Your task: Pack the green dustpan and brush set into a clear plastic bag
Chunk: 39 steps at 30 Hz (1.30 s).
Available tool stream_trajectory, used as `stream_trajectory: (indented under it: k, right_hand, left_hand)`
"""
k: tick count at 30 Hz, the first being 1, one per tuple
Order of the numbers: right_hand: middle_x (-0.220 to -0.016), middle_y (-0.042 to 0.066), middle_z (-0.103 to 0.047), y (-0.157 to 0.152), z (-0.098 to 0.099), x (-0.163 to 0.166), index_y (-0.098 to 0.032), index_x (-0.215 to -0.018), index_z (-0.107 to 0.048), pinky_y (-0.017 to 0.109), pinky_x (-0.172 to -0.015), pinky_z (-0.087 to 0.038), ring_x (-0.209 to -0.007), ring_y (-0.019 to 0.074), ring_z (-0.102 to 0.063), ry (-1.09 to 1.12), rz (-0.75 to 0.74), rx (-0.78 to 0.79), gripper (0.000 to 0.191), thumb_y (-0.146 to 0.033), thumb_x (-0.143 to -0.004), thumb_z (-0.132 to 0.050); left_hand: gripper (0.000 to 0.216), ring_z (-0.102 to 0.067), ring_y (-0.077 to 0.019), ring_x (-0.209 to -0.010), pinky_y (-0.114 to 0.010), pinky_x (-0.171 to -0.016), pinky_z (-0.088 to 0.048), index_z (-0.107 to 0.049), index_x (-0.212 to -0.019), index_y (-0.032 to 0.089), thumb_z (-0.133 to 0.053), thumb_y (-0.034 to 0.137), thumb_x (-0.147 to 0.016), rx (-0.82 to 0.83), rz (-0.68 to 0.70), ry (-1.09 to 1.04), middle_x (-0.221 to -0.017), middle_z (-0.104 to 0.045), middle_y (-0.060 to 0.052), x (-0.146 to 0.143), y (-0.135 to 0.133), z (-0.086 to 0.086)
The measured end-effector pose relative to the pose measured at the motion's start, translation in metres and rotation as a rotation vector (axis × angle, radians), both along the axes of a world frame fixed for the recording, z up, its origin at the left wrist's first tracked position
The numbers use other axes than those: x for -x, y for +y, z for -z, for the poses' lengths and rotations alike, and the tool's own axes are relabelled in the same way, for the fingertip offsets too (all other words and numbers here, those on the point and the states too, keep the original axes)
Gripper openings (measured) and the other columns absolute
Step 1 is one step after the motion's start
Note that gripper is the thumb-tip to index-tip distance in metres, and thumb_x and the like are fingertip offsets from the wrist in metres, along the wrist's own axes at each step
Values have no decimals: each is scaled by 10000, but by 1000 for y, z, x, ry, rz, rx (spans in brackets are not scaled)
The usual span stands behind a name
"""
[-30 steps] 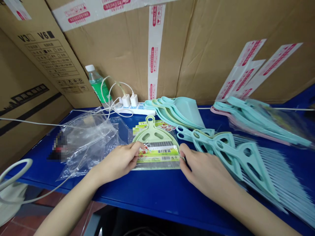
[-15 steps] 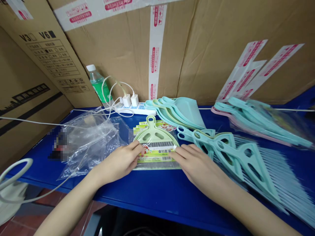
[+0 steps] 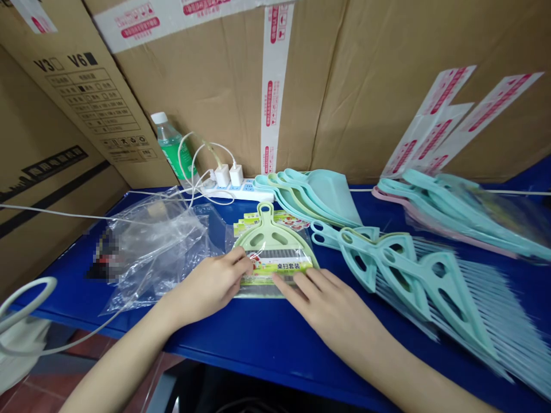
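Observation:
A light green mini brush (image 3: 272, 241) lies in a clear bag with a green printed label card (image 3: 282, 267) on the blue table (image 3: 267, 338). My left hand (image 3: 209, 283) pinches the left edge of that bag beside the label. My right hand (image 3: 321, 301) lies flat with fingers stretched out over the lower right part of the bag and label, pressing it down.
Crumpled clear bags (image 3: 155, 241) lie at left. Stacked teal dustpans (image 3: 318, 198) sit behind, a row of teal brushes (image 3: 413, 275) at right, more packed sets (image 3: 465, 212) far right. A power strip with chargers (image 3: 228, 183), a green bottle (image 3: 172, 146) and cardboard boxes (image 3: 215, 86) stand at the back.
My right hand has slid leftward from the bag's right edge across the label and flattened on it. My left hand has stayed at the left edge.

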State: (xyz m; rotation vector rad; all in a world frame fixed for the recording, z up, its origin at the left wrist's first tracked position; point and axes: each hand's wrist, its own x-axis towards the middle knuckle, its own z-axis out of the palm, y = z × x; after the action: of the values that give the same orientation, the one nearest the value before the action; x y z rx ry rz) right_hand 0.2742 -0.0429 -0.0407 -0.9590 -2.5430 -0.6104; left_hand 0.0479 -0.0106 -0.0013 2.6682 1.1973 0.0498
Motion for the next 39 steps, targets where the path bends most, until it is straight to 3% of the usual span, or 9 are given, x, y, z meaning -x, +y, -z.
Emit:
stream_trajectory:
  k: [8, 18, 27, 33, 36, 39]
  right_hand:
    - [-792, 47, -641, -2, 1, 3, -192, -1136, -668, 348, -723, -443, -734, 218, -584, 46, 60, 78, 312, -198, -824, -657]
    - [-803, 50, -636, 0, 0, 0, -183, -1147, -661, 351, -730, -446, -747, 216, -593, 69, 43, 123, 304, -173, -845, -624]
    - [-839, 60, -636, 1, -1, -1, -190, -1170, -651, 355, -725, -436, -768, 219, -588, 56, 46, 151, 330, -178, -841, -628]
    - [-839, 63, -623, 2, 0, 0, -201, -1179, -644, 366, -714, -442, -753, 235, -570, 48, 52, 151, 377, -175, -804, -656]
    - [-837, 65, -612, 3, 1, -1, -193, -1135, -656, 371, -727, -446, -763, 240, -566, 62, 45, 154, 326, -174, -810, -640]
    - [-845, 68, -607, 3, 1, -1, -185, -1130, -652, 377, -739, -449, -776, 241, -564, 66, 46, 175, 304, -175, -829, -611]
  left_hand:
    - [204, -588, -130, -610, -240, -528, -449, -527, -895, 185, -382, 49, -851, -132, 3, 43, -883, -585, -21, 0, -1, 1]
    - [224, -618, -156, -702, -264, -600, -495, -545, -911, 183, -351, 73, -911, -150, -19, -90, -859, -582, -27, 2, 0, 1]
    - [223, -612, -151, -672, -259, -585, -494, -562, -922, 185, -360, 91, -931, -179, -54, 1, -854, -586, -23, 5, 0, 0]
    - [199, -614, -214, -854, -325, -710, -535, -599, -949, 172, -416, 96, -930, -398, 106, 40, -894, -635, -65, -4, -3, 5]
    - [208, -626, -227, -918, -363, -804, -541, -599, -1089, 162, -445, 220, -961, -380, 213, 13, -955, -648, -76, -11, -8, 12]
    - [305, -642, -246, -937, -401, -841, -537, -565, -1205, 142, -461, 299, -965, -351, 225, 22, -975, -657, -90, -15, -10, 18]
